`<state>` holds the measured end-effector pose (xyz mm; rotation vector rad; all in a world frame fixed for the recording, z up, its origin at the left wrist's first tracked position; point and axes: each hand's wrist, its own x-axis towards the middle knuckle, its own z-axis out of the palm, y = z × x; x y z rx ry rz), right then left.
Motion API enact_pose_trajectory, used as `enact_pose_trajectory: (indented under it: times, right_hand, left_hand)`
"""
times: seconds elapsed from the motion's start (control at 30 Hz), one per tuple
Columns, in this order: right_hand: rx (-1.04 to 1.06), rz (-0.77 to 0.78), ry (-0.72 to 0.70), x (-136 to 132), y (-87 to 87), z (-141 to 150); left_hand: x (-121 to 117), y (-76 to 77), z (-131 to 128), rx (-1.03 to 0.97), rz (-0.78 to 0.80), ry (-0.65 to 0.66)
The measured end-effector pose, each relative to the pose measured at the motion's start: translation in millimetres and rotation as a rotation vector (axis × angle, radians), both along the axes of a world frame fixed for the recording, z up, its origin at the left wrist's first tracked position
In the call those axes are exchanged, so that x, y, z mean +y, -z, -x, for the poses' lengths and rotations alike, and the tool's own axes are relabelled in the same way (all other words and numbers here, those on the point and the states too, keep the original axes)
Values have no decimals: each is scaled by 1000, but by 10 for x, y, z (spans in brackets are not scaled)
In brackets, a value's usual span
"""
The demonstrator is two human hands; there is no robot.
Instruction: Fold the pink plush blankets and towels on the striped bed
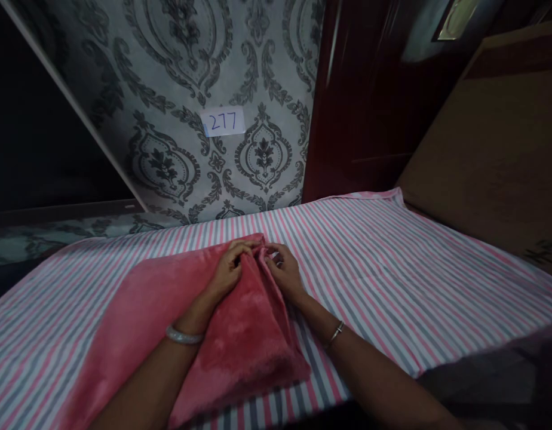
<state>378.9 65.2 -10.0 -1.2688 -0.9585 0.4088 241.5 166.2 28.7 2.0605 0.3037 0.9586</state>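
Note:
A plush, pinkish-red cushion cover (162, 292) lies across the front of the striped cloth, its right side bunched and raised. At its far right corner my left hand (231, 266) has its fingers closed on the fabric edge. Just beside it, my right hand (282, 269) pinches the same edge from the right, with fingers curled inward. Between the two hands the fabric is gathered, and folds hang down toward me. Exactly what the fingertips grip is partly hidden in the folds.
Pink, grey and white striped cloth (361, 257) covers the table. Behind it stands a patterned wall (262, 155) with a paper label (223, 121) reading 277. A dark screen (43, 131) is at left, a dark red door (361, 101) behind, a cardboard box (495, 143) at right.

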Motion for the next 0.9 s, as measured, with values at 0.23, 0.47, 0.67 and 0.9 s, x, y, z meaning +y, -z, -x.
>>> enact_pose_trajectory:
  times: [0.23, 0.47, 0.67, 0.9]
  right_hand:
    - [173, -10, -145, 99, 49, -71]
    - [102, 17, -174, 193, -4, -90]
    - [-461, 334, 65, 306, -180, -77]
    - [-735, 684, -2, 270, -407, 43]
  left_hand:
    - [21, 19, 7, -3, -23, -5]
    - [35, 29, 20, 16, -17, -8]
    - [31, 19, 24, -20, -23, -20]
    - [4, -35, 55, -8, -17, 19]
